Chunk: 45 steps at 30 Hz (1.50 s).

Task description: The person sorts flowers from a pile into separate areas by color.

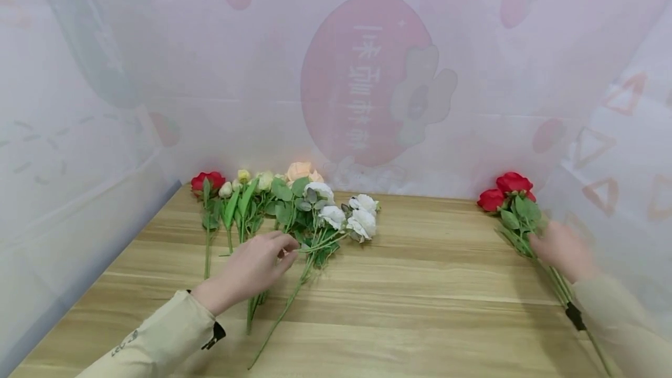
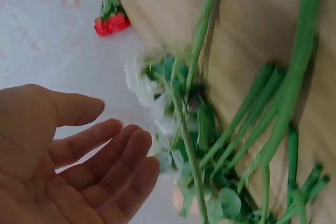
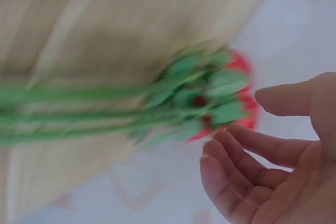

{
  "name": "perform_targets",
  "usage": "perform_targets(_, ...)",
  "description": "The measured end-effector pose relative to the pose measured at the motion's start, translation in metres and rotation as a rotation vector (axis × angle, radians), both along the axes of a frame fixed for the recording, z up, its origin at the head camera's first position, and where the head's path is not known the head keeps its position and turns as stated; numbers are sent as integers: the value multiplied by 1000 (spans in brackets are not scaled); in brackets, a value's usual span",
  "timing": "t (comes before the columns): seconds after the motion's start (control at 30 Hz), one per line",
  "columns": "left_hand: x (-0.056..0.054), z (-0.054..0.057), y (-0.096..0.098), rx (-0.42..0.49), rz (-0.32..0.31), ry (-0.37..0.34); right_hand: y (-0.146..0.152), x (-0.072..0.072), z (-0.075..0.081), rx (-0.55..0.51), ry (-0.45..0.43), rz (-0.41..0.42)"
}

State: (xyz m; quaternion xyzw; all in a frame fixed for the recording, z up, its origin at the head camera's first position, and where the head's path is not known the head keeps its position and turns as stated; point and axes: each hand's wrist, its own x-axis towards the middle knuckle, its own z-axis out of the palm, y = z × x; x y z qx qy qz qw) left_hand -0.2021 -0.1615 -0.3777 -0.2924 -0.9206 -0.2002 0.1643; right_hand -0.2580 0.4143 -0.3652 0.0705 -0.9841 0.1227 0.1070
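My left hand (image 1: 257, 264) hovers over the stems of a heap of artificial flowers, its fingers loosely bent. In the left wrist view nothing lies between the thumb and fingers of that hand (image 2: 89, 156). White roses (image 1: 362, 223) lie just beyond it, their green stems crossing toward the front. At the right, my right hand (image 1: 564, 249) is beside a bunch of red roses (image 1: 511, 188) with long stems. The right wrist view shows this hand (image 3: 268, 166) with thumb and fingers apart, close to the leaves (image 3: 223, 95); whether they touch cannot be told.
Left of the white roses lie a peach flower (image 1: 300, 171), small yellow buds (image 1: 244, 175) and another red rose (image 1: 207, 181). All rest on a wood-grain table (image 1: 420, 296). Printed pale curtains (image 1: 252, 63) stand behind it and at both sides.
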Motion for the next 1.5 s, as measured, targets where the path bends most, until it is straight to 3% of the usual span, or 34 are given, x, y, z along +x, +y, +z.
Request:
perform_targets(0.13,-11,8,-10,-62,51,-9,-42,13,16,-5,48,21)
perform_targets(0.27,-18,15,-16,-119,76,-86,-91,29,25,-122,40,58)
perform_targets(0.5,-29,15,-10,-115,109,-335,-159,54,25,-384,-74,159)
perform_targets(0.67,-35,11,-3,-101,102,-371,-191,63,22,-600,-216,240)
perform_targets(0.97,-43,6,-1,-122,107,-416,-227,69,23,-804,-322,262)
perform_targets(1.17,-43,3,4,-103,62,-426,-239,68,20,-862,-368,312)
perform_targets(1.5,-43,-4,13,-101,123,-465,-242,68,20,-876,-393,297)
